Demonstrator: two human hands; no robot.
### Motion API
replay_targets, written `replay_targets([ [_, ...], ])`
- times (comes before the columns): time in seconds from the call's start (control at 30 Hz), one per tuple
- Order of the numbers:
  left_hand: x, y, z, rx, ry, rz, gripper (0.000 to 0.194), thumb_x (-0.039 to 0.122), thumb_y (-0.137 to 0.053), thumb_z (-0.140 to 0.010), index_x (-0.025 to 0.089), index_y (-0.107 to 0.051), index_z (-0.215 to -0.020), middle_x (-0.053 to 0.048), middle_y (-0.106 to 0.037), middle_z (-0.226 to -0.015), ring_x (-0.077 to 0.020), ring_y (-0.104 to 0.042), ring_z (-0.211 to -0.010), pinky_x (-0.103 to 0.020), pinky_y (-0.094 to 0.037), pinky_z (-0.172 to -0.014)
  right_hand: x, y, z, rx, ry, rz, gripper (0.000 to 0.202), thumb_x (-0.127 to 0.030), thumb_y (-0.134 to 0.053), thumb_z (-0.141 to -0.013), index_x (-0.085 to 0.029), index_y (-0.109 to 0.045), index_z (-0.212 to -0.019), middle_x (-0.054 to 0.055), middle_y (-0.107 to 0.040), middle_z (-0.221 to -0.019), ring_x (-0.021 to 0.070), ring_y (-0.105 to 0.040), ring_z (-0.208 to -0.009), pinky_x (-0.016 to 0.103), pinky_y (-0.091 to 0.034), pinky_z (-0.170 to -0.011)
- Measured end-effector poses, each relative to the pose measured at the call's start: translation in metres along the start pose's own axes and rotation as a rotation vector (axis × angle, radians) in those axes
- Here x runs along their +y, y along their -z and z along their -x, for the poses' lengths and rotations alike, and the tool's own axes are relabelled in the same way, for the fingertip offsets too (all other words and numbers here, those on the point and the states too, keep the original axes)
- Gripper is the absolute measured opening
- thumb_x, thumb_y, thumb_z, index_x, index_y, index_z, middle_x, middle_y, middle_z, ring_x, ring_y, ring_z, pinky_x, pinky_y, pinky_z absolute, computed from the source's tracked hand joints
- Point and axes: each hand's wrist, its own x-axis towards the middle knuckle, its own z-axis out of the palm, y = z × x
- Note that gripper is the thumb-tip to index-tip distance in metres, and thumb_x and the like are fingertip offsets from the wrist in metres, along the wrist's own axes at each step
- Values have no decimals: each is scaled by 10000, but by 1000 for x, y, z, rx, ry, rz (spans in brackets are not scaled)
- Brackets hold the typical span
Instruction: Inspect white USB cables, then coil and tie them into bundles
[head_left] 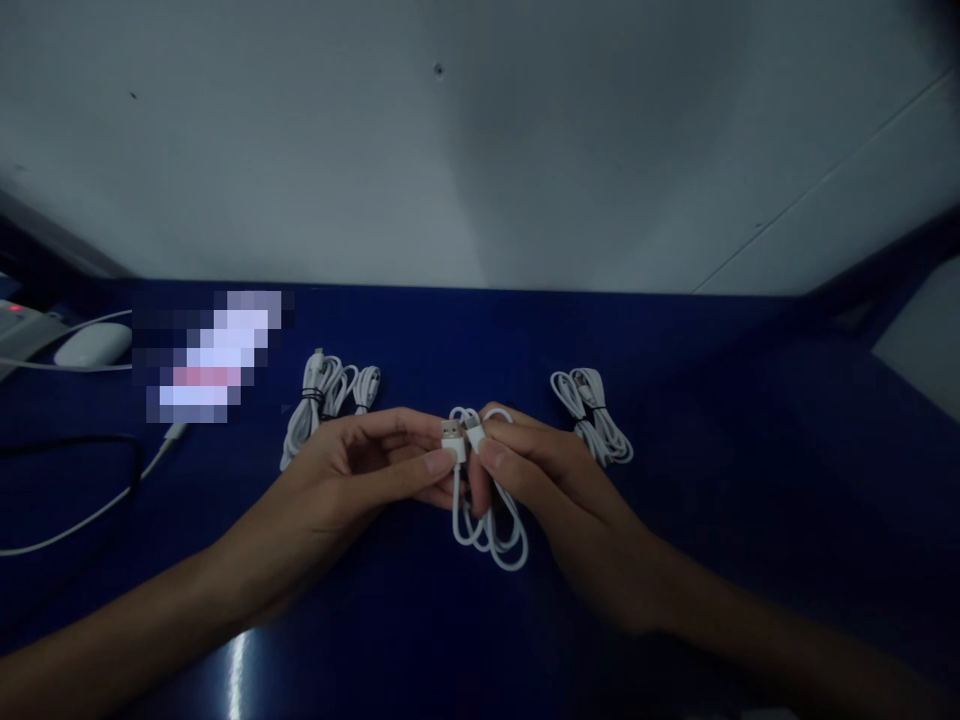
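A white USB cable (510, 545) hangs in loose loops between my two hands, above the blue table. My left hand (375, 465) pinches its USB plug, metal end up, between thumb and fingers. Close beside it, my right hand (547, 465) grips the coiled part and the other connector, the thumb pressed over them. Behind my left hand lie white cable bundles (324, 385), the nearest one tied with a black band. Past my right hand lies another bundled white cable (596, 410), also with a dark tie. My hands partly hide the bundles.
On the left a blurred-out bright device (217, 355) has a white cord (112, 515) plugged in. Near it are a white mouse-like object (94, 345) and a white power strip (22, 325) with a red light. A pale wall (337, 180) rises behind the blue table (465, 340).
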Motion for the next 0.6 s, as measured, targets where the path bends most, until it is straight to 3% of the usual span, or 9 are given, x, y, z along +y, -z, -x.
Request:
replay_targets([
  [0.3, 0, -1, 1, -24, -20, -2, 221, 207, -746, -1083, 244, -857, -1270, -67, -881, -1118, -168, -824, -997, -258, -631, -988, 0, -1, -1, 1, -2, -16, 429, -314, -471, -1183, -224, -656, -806, -5, -627, -859, 173, -580, -872, 349, -443, -784],
  [0.6, 8, -5, 0, -42, -34, 35, 149, 184, -794, -1048, 222, -868, -1172, -81, -879, -1152, -200, -832, -1055, -288, -650, -995, 3, 1, -4, -9, -54, -154, 494, -400, -472, -1182, -221, -656, -759, 17, -630, -821, 201, -595, -871, 389, -461, -873],
])
